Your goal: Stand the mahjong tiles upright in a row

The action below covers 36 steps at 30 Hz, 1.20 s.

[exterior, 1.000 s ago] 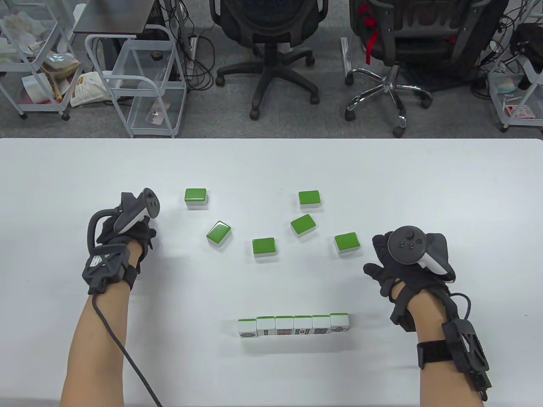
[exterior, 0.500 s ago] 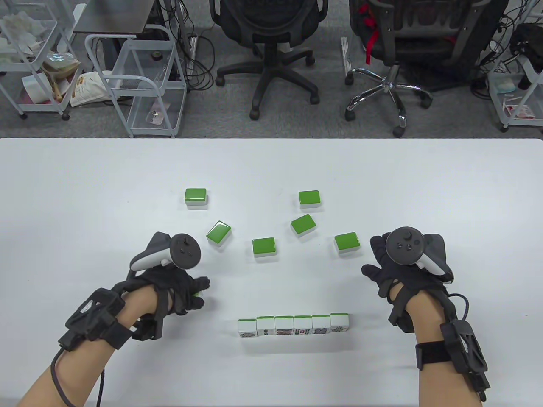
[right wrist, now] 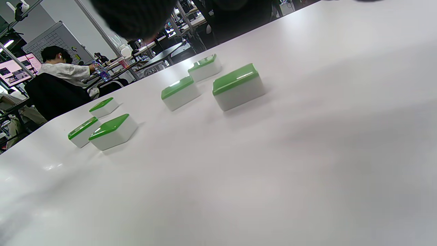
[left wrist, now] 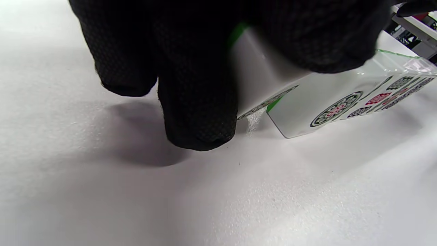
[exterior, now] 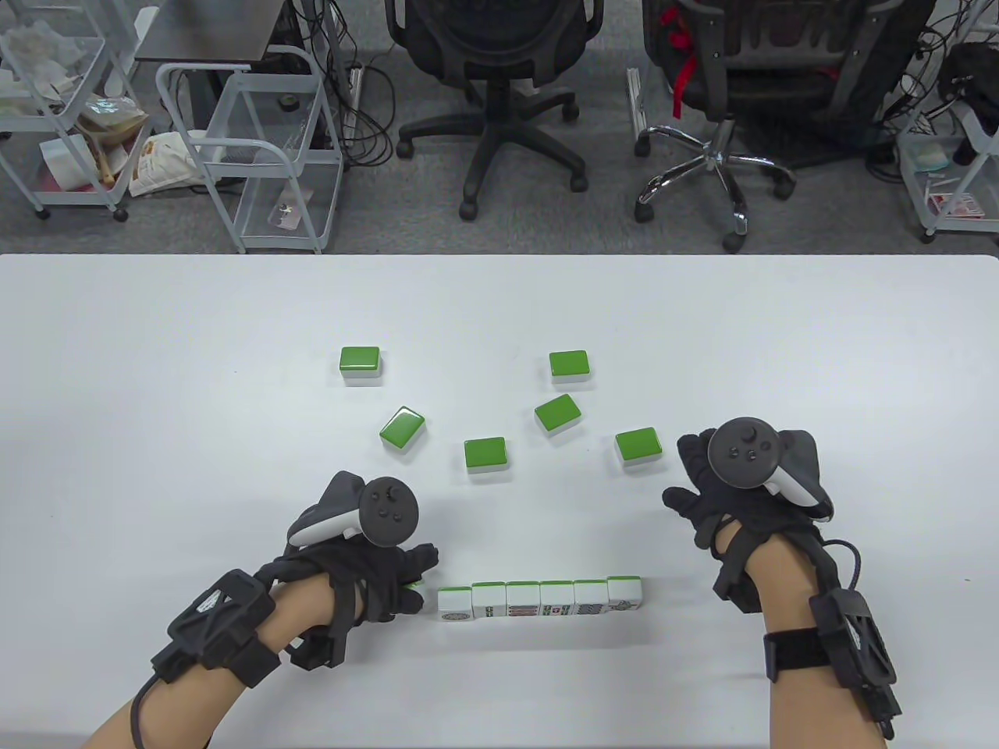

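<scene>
My left hand (exterior: 375, 573) gripped one mahjong tile (left wrist: 259, 85) between gloved fingers (left wrist: 198, 112) at the left end of the row (exterior: 540, 599), the tile just beside the end tile and, in the left wrist view, tilted and not yet seated flat on the surface (exterior: 156, 351). The row stood near the front edge: six tiles upright, side by side, faces toward me. Five loose tiles (exterior: 485, 454) lay face down, green backs up, well apart from the row toward the middle of the surface. My right hand (exterior: 741, 499) rested on the surface to the right, beside the nearest loose tile (exterior: 639, 448); it held nothing, though I could not tell how far its fingers were spread. I judged the tiles to be hard, stiff blocks with glossy, rounded sides, fairly dense for their size and likely to slip in a loose pinch. The sound place to take hold looked to be the two long side faces, thumb against fingers, leaving the bottom edge free to meet the surface. Standing upright they seemed tippy, so a nudge to the row's end could knock neighbours over. The faces carried a round flower-like pattern and red and dark marks farther along; I could read no characters, brand or other writing on them.
</scene>
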Motion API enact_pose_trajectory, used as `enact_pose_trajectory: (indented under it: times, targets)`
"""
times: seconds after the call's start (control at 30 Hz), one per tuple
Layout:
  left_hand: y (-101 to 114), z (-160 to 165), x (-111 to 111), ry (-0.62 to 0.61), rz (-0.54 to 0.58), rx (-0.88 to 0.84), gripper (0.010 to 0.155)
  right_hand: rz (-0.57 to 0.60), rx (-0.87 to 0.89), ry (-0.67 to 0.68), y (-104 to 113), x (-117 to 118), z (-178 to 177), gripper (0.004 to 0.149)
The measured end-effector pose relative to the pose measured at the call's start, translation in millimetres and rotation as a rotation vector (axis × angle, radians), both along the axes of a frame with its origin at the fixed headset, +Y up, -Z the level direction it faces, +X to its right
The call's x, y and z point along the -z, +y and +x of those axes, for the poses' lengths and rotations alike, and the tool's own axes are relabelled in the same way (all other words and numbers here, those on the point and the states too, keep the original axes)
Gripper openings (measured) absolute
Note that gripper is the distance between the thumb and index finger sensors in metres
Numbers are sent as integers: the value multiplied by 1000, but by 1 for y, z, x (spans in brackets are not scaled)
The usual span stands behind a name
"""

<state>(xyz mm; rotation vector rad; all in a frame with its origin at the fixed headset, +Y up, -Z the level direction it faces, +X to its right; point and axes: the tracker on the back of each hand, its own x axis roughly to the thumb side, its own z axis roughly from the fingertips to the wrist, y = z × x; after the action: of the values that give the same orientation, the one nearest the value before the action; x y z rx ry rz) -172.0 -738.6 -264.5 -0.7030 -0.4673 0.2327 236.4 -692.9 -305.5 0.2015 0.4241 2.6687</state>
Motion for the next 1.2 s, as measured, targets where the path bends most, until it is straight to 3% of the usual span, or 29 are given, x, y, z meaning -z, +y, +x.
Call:
enact_pose_trajectory:
  times: [0.17,0.53,0.67,0.73,0.87,0.93,1.03,1.2]
  targets:
    - [-6,2,4,38,-78,-68,73,-1,0,-3,0,0,1,78]
    - [2,-4,9,70,-44,-62,78,-6,2,2,-1,0,0,78]
    - [32,-25,15,183,72,-65,78,-11,-2,0,-2,0,-1,78]
    - [52,-43,21,286,207,-7,77,-5,-15,-9,-3,1,-1,77]
    - [67,-74,34,452,335,168,83,12,-36,-41,-3,1,-1,76]
    - [65,-91,42,513,360,265,86,20,-47,-51,-4,1,-3,76]
    - [50,-109,48,613,305,214,87,22,-55,-68,-5,2,-7,76]
    - [27,-118,50,639,251,219,87,58,-104,-127,-11,8,-18,76]
